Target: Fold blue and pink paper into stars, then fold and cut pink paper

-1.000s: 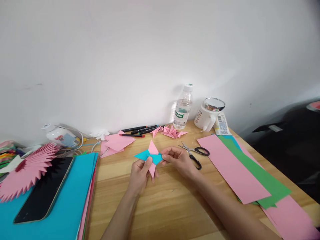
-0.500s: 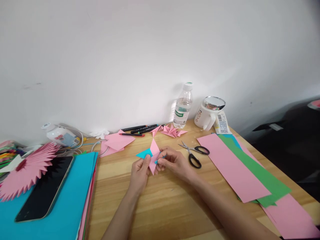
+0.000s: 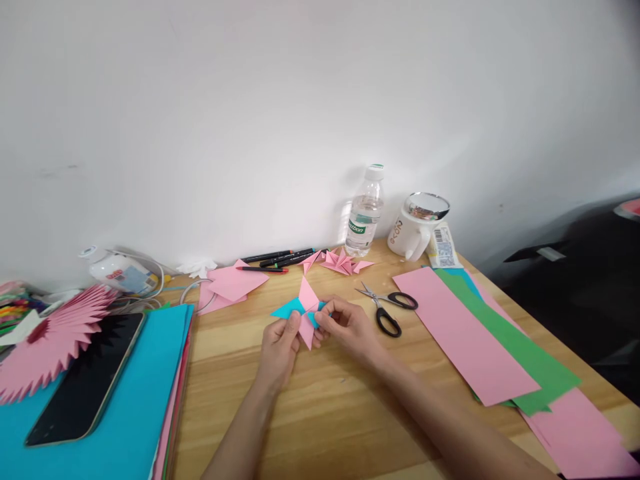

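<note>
Fingers (image 3: 294, 325) of left hand (image 3: 277, 352) pinched on the lower left of a folded pink-and-blue paper piece (image 3: 306, 308), thumb on top. Right hand (image 3: 351, 328): fingertips closed on the piece's right edge, covering the blue tip there. Piece sits at centre of frame over the wooden table (image 3: 310, 413), pink point up, blue point out to the left. Cannot tell whether it touches the wood.

Lower left: stack of blue sheets (image 3: 145, 400) with a black phone (image 3: 83, 383) lying on it. Pink pleated fan (image 3: 55, 337) overlaps the phone's far end.

Right of frame: long pink strip (image 3: 465, 333) over a green strip (image 3: 525, 360).

Just right of the right hand: scissors (image 3: 387, 310), black handles, flat on the table.

Farther, left of centre: loose pink folded sheet (image 3: 233, 283).

Along the wall, upper centre: dark markers (image 3: 280, 258), small pink folded shapes (image 3: 343, 262), clear water bottle (image 3: 365, 213) upright, white mug (image 3: 417, 227) near it on the right.
</note>
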